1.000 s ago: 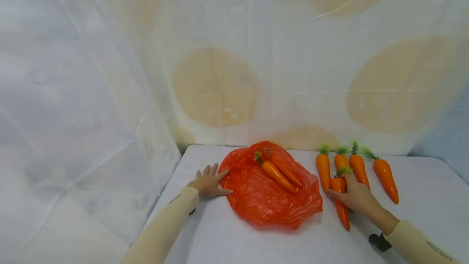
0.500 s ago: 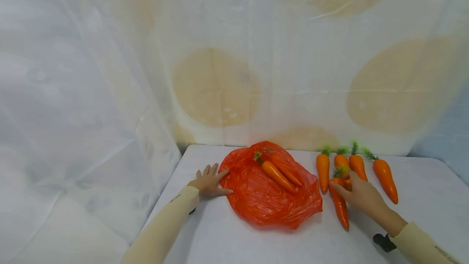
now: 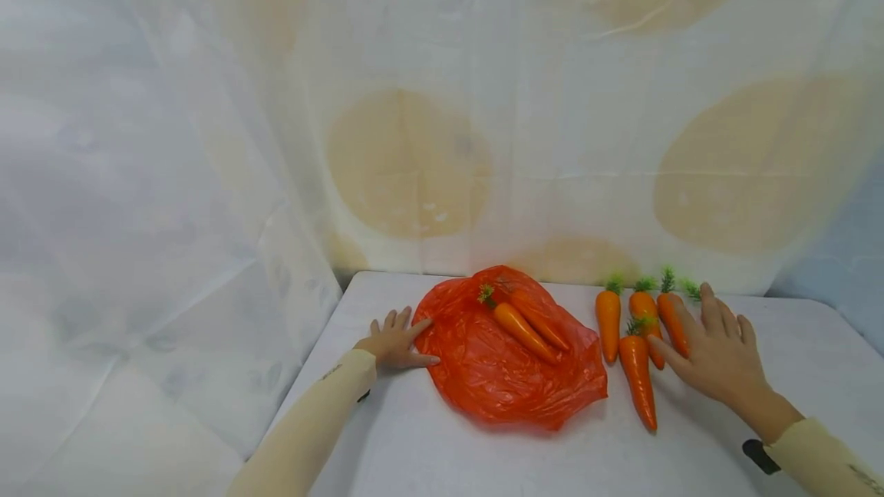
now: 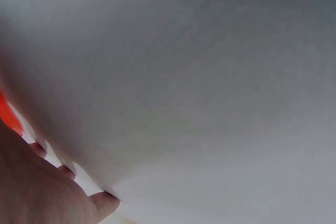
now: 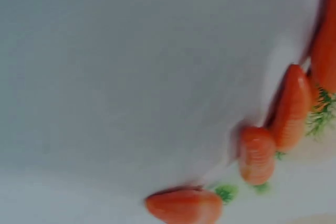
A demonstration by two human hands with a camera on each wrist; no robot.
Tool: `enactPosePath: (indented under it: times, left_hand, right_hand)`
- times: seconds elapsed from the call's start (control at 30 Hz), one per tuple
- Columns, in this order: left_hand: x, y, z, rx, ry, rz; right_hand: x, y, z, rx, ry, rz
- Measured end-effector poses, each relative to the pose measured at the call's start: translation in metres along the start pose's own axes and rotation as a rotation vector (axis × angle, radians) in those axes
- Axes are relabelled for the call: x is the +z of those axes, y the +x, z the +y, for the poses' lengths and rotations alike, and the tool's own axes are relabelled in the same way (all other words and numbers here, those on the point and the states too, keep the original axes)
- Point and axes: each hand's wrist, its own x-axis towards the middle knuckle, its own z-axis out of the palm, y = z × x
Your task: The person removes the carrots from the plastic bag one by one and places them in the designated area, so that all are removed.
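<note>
A crumpled red plastic bag [image 3: 476,382] lies flat on the white table, with one carrot [image 3: 518,328] on it and a second showing dull through the film. My left hand [image 3: 392,342] rests spread at the bag's left edge, thumb and index fingertip touching it. In the left wrist view the same hand [image 4: 47,192] shows near a bit of red. My right hand [image 3: 725,355] is spread with straight fingers, holding nothing. It overlaps the rightmost carrot, whose green top [image 3: 691,290] peeks out. Close to its thumb lies the front carrot [image 3: 638,382], tip toward me.
Beyond that stand-out carrot, several more lie side by side, such as the left one [image 3: 608,320] and the middle one [image 3: 644,309]. The table [image 3: 442,466] ends against a hanging white sheet [image 3: 552,198] with tan circles.
My right hand has let go of the front carrot and moved right, its fingers spreading over the rightmost carrot. That front carrot has shifted slightly left. The left hand and bag stay put.
</note>
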Motion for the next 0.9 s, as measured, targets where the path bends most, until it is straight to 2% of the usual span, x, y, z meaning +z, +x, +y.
enactPosePath:
  times: [0.2, 0.4, 0.63, 0.9]
  left_hand:
    - [-0.005, 0.001, 0.003, 0.005, 0.004, 0.002]
    - [-0.008, 0.003, 0.004, 0.002, 0.000, -0.004]
    - [-0.007, 0.003, 0.004, 0.008, -0.011, -0.005]
    - [-0.002, 0.000, 0.001, 0.000, -0.041, -0.013]
  right_hand:
    - [0.005, -0.003, 0.011, 0.031, -0.023, -0.029]
    - [0.005, 0.000, 0.013, 0.029, 0.001, -0.037]
    - [0.006, 0.005, 0.001, -0.015, 0.010, -0.041]
    - [0.010, 0.018, -0.025, -0.075, 0.020, -0.069]
